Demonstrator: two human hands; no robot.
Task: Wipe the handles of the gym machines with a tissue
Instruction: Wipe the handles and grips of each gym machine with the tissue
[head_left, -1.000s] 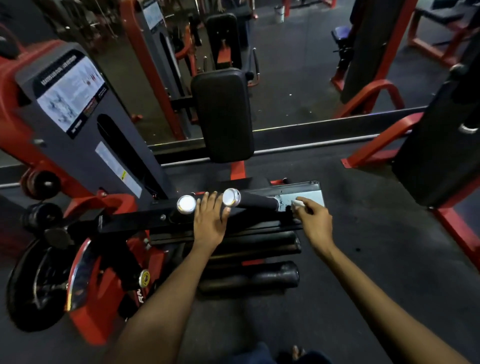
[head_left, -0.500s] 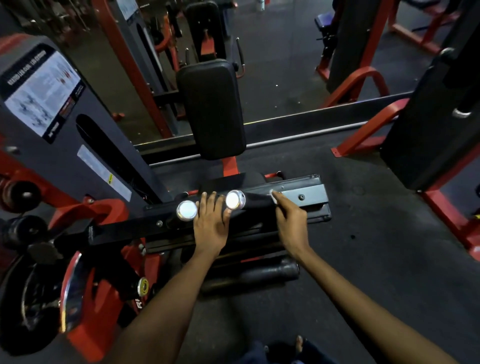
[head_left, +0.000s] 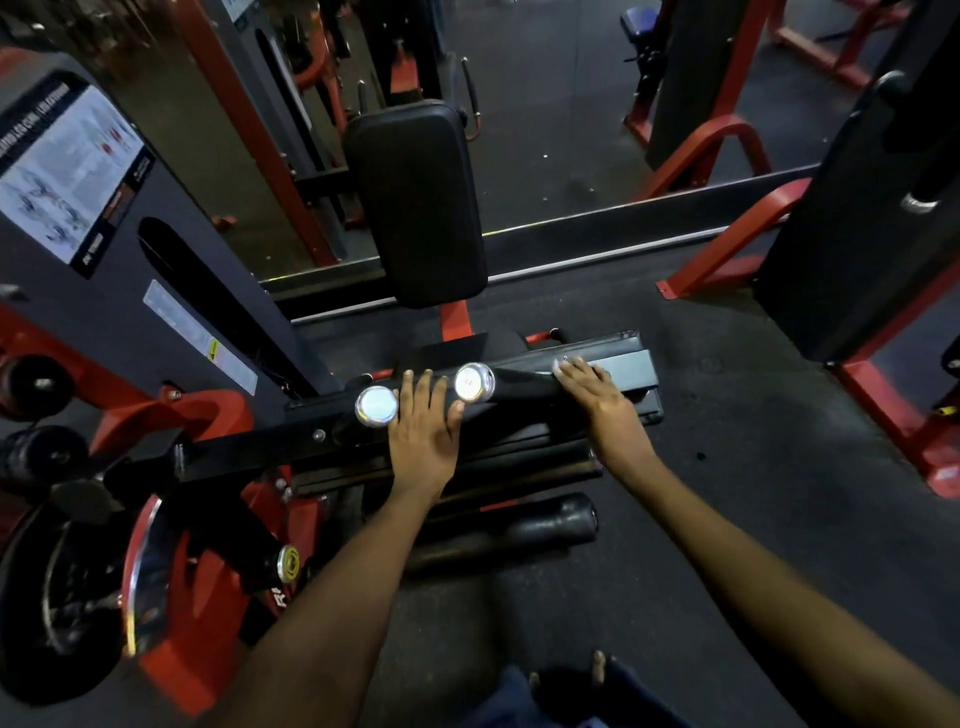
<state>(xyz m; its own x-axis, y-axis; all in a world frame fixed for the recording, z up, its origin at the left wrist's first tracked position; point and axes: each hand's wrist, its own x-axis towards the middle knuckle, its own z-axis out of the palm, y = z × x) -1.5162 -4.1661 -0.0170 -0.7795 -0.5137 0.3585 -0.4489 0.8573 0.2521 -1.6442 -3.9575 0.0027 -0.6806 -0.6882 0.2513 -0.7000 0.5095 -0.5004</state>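
Now your right hand (head_left: 597, 400) sits on the far end of the black handle (head_left: 524, 387), right of centre in the frame, where half a second ago it was nearer the handle's chrome cap; before that it was out on the grey plate. Its fingers lie spread and nearly straight over the handle, pressing down on it rather than curling round it. Only a pale sliver of the tissue (head_left: 558, 368) peeks out at your fingertips (the rest is hidden under the hand, so you cannot tell how it is held).

Your left hand (head_left: 423, 423) has kept its place at mid-frame, flat on the black bar between the two chrome end caps, fingers straight and close together, gripping nothing.

The handle is a matte black cylinder, closed by a round, shiny cap (head_left: 474, 382); a second cap (head_left: 375, 405) gleams just left of your left hand. Beyond the handle, the flat grey plate (head_left: 631, 369) looks like smooth painted metal. Above, at upper centre, a rounded rectangular back pad (head_left: 415, 202) has a smooth, slightly glossy black cover. Red tubular frame pieces (head_left: 727, 234) curve across the upper right, over speckled dark rubber flooring (head_left: 727, 415).
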